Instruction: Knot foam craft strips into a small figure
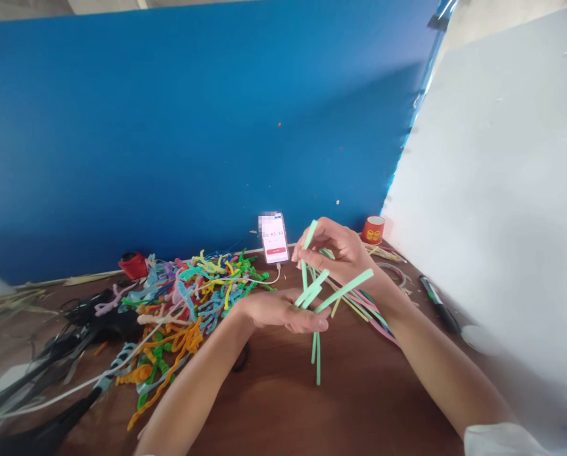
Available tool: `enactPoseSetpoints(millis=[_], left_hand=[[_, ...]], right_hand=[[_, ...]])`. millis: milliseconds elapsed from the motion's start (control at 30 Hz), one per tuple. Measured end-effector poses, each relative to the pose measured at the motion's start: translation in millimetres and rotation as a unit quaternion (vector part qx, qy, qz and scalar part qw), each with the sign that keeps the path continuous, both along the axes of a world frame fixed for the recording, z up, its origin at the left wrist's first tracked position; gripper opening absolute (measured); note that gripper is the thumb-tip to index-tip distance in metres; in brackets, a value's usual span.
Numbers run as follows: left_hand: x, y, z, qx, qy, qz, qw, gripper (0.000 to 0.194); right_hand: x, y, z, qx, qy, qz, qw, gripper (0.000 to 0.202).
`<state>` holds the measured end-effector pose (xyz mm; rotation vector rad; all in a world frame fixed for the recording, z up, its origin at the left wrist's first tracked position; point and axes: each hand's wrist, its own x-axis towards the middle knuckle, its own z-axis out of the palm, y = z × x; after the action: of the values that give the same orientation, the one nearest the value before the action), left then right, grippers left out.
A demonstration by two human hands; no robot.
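Observation:
Several pale green pipe cleaners (347, 291) are in my left hand (283, 310), its fingers closed around them. Their ends fan out above the hand, and thin lengths hang down below it. Just above, my right hand (335, 247) pinches one pale green pipe cleaner (309, 234) between thumb and fingers, its top end sticking up. The lower part of that one runs down toward the bunch; where it ends is hidden. Behind my right wrist, loose pipe cleaners in pink, yellow and green (359, 307) lie on the table.
A heap of twisted, many-coloured pipe cleaners (202, 285) covers the table's left. Behind my hands a phone (274, 237) with a white cable leans upright. A red paper cup (373, 230) and a marker (439, 303) are at right. Blue (192, 126) and white panels (506, 190) enclose the table.

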<state>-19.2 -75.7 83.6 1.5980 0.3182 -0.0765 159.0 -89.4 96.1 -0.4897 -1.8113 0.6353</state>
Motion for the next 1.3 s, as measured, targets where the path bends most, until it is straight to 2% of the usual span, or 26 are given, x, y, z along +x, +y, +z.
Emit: enactPoseSetpoints(millis=[300,433,833,1100,1300], left_hand=[[1.4,-1.0,-2.3,-0.023,0.013,0.01,1.0,0.042],[0.9,-1.4,-2.2,-0.023,0.004,0.004,1.0,0.039],[0.7,2.2,-5.8,-0.016,0.0,-0.007,1.0,0.04],[-0.3,1.6,-4.3,-0.004,0.005,-0.004,1.0,0.042],[0.9,1.7,-6.2,-0.019,0.001,0.004,1.0,0.041]], right_hand=[[-3.2,-0.8,-3.2,-0.01,0.064,-0.025,0.998,0.008],[-4.1,-0.7,-4.0,-0.001,0.083,-0.012,0.996,0.008],[-2.8,-1.8,-5.8,-0.004,0.095,-0.019,0.995,0.009],[-0.8,-2.5,-3.4,0.041,0.105,-0.056,0.992,0.004],[-1.8,-2.9,-3.7,0.031,0.109,-0.078,0.99,0.005]])
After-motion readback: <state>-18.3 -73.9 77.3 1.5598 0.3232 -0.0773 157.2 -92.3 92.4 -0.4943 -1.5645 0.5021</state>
